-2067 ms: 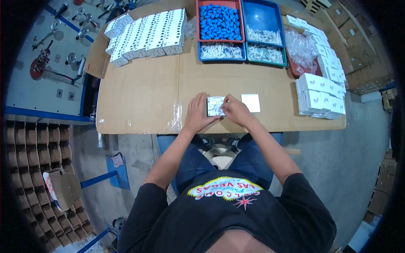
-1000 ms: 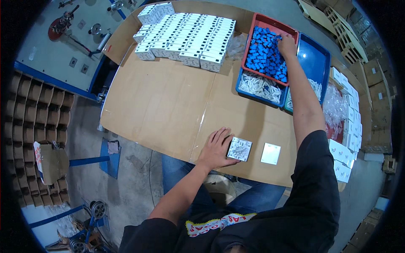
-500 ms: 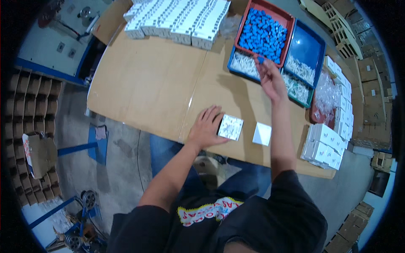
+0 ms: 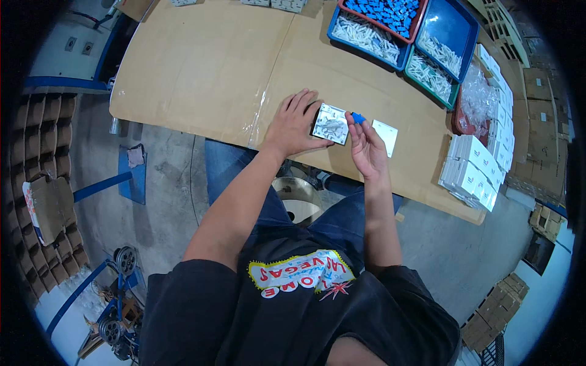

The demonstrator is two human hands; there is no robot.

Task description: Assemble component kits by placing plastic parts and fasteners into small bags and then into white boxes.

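Observation:
My left hand [image 4: 294, 127] rests on the table, cupped around the left side of a small square box [image 4: 330, 124]. This box has a white and silver patterned top and a dark side; the thumb lies along its near edge. Just right of the box, my right hand [image 4: 370, 149] pinches a small blue plastic piece [image 4: 358, 118] between thumb and fingers. A flat white square plate [image 4: 385, 138] lies on the table beside the right hand.
At the far right are a red tray of blue pieces [image 4: 390, 15], and blue [image 4: 397, 65] and green [image 4: 444, 101] trays of white pieces. White boxes [image 4: 470, 171] are stacked near the right edge, by clear plastic bags [image 4: 477, 94]. A cardboard sheet [image 4: 195, 67] covers the table.
My right hand has come from the red tray back toward me, carrying the blue piece to the square box. My left hand stays at the box. The view has tilted nearer to my body.

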